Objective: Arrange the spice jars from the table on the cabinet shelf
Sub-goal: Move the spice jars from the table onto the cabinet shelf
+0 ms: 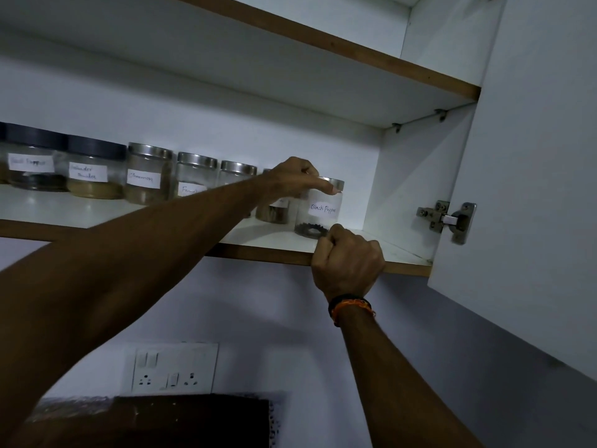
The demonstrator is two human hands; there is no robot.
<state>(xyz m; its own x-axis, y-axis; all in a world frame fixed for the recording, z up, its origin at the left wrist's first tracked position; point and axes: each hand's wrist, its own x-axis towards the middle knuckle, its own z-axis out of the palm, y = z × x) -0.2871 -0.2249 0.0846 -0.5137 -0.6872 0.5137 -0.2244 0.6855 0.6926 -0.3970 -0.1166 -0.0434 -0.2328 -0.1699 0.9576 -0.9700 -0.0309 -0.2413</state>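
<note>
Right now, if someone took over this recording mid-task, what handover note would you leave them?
Left hand: grip on the lid end of the Black Pepper jar, which stands at the right end of the row on the cabinet shelf.
Right hand: closed fist at the shelf's front edge, holding nothing visible.
Done: seven or more jars lined up.
Left: release this jar; the table is out of view, so check it for more.

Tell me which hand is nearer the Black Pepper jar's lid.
Left. The left hand rests on the Black Pepper jar at its lid; the right hand sits lower, by its base.
</note>
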